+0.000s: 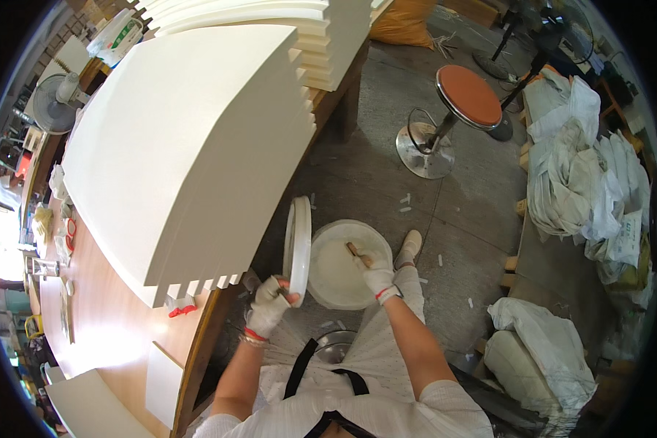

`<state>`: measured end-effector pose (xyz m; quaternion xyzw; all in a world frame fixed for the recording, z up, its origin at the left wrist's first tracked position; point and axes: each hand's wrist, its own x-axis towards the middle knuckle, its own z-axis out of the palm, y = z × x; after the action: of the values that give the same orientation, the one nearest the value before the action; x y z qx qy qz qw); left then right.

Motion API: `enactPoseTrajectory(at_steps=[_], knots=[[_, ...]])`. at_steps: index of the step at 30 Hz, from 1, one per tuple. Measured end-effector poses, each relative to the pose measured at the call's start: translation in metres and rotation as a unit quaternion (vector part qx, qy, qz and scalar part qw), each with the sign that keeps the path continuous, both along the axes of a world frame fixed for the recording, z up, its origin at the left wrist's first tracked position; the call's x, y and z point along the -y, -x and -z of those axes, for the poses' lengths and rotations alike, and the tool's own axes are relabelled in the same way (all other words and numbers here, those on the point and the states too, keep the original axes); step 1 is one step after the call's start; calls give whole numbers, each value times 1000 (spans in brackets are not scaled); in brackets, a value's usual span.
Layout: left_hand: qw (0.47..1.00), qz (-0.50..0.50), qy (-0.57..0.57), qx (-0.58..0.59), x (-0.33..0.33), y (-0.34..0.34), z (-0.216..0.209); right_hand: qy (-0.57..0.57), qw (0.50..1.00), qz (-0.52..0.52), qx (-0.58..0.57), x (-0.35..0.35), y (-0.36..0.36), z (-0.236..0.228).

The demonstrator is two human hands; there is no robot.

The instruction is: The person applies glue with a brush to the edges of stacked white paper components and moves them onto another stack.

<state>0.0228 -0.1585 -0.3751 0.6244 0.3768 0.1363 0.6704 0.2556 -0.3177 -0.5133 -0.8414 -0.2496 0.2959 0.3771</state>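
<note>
My left hand (pixel 270 305), in a white glove with a red cuff and some bare fingertips, grips the lower rim of a round white lid (pixel 298 244), which stands on edge. To its right is a round white bucket (pixel 336 281), open at the top, with whitish contents. Over the bucket's right side, my right hand (pixel 376 277), also white-gloved, is closed around a short brown wooden handle (pixel 352 250). The far end of that tool cannot be made out.
Large stacked white boards (pixel 190 146) cover much of the wooden table (pixel 109 321) on the left. A stool with an orange seat (pixel 471 95) stands ahead. White sacks (pixel 573 175) lie along the right, and another covered bundle (pixel 540 350) is nearer. My foot (pixel 410 244) is beside the bucket.
</note>
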Motion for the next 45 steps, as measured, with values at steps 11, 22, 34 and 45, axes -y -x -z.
enactPoseTrajectory(at_steps=[11, 22, 34, 45], knots=[[989, -93, 91, -72, 49, 55, 8, -86, 921, 172, -339, 3, 0, 39], [994, -68, 70, -45, 51, 54, 8, -214, 715, 439, -500, 39, -36, 25], [993, -94, 63, -33, 56, 57, -23, 78, 904, 207, -367, 46, -36, 59], [975, 70, -184, -103, 67, -3, 34, -277, 628, 308, -659, 75, -41, -61]])
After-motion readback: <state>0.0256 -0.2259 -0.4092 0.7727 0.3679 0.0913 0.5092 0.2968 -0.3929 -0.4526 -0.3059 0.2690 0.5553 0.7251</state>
